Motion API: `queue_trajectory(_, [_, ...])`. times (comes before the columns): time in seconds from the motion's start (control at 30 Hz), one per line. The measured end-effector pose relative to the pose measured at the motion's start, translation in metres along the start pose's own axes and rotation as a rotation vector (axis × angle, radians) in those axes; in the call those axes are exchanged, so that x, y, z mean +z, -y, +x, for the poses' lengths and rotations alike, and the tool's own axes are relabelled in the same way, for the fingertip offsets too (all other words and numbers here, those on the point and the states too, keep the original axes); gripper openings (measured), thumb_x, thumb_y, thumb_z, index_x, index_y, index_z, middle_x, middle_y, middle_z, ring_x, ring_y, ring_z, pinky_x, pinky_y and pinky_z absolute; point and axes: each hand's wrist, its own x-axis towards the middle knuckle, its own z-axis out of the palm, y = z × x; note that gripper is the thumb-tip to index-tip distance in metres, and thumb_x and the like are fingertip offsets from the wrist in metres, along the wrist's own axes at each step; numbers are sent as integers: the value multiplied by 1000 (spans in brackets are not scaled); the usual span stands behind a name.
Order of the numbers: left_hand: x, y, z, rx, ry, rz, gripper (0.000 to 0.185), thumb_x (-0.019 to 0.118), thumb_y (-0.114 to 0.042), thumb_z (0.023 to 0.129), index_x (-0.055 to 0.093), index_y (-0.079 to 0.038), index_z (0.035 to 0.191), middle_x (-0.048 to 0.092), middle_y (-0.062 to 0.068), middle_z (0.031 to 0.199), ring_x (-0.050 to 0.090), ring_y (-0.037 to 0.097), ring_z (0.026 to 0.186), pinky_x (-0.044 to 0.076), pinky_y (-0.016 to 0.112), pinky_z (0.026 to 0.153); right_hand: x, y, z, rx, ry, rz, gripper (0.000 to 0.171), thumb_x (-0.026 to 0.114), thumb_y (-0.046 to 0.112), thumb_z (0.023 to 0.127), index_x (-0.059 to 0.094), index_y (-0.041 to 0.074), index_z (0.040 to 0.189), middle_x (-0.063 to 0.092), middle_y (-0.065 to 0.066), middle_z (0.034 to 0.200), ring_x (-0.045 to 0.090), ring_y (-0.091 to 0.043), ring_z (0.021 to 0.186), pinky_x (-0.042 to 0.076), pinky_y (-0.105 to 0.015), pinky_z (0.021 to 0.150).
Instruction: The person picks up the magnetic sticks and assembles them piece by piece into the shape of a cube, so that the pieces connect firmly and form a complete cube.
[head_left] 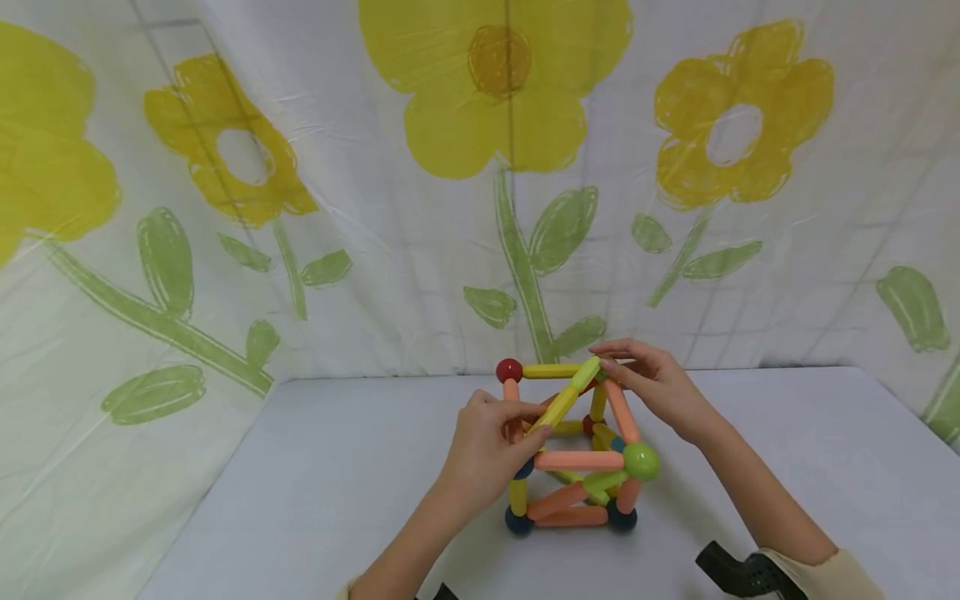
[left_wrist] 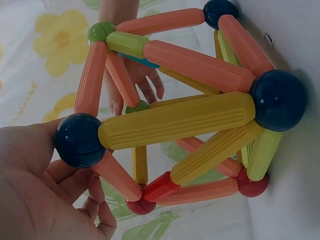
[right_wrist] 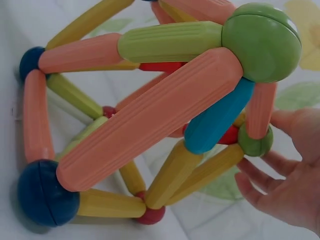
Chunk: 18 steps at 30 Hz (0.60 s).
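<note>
A cube-like frame of magnetic sticks and balls stands between both hands. My left hand (head_left: 487,454) pinches the lower part of a yellow magnetic stick (head_left: 559,407), which slants across the top and meets a yellow-green stick (head_left: 587,372). In the left wrist view, the fingers are close beside a dark blue ball (left_wrist: 80,140) at the top corner. My right hand (head_left: 663,387) is at the far right corner, thumb and fingers about a small green ball (right_wrist: 256,140) by the slanting stick's upper end. A larger green ball (head_left: 641,461) forms the near right corner.
The frame stands on a white table (head_left: 345,492). Dark blue balls (head_left: 622,516) are at its near feet, and a red ball (head_left: 509,370) tops the far left corner. Salmon sticks (head_left: 579,461) link corners. Behind the table hangs a flowered sheet (head_left: 420,275).
</note>
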Motion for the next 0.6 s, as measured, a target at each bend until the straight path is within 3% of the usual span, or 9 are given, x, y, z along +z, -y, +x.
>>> queue_trajectory(0.23, [0, 0, 0, 14, -8, 10, 22, 84, -16, 92, 83, -7, 112, 54, -6, 62, 43, 17, 79, 35, 27, 61, -5, -7, 6, 18, 74, 49, 40, 53, 24, 113, 59, -1, 144, 70, -8, 129, 66, -5, 116, 51, -54, 109])
queue_trajectory(0.47, [0, -1, -1, 24, -17, 7, 19, 83, -12, 91, 84, -6, 110, 55, -6, 62, 44, 17, 79, 36, 26, 59, -3, -6, 5, 44, 53, 81, 41, 52, 25, 113, 60, -3, 142, 61, -18, 140, 65, -4, 115, 51, -53, 110])
queue_trajectory(0.6, [1, -3, -1, 22, -20, 20, 16, 83, -10, 91, 84, -4, 106, 54, -7, 61, 44, 17, 79, 36, 24, 57, -2, -6, 4, 48, 46, 83, 40, 52, 25, 113, 61, -3, 141, 57, -21, 144, 63, -3, 117, 53, -45, 107])
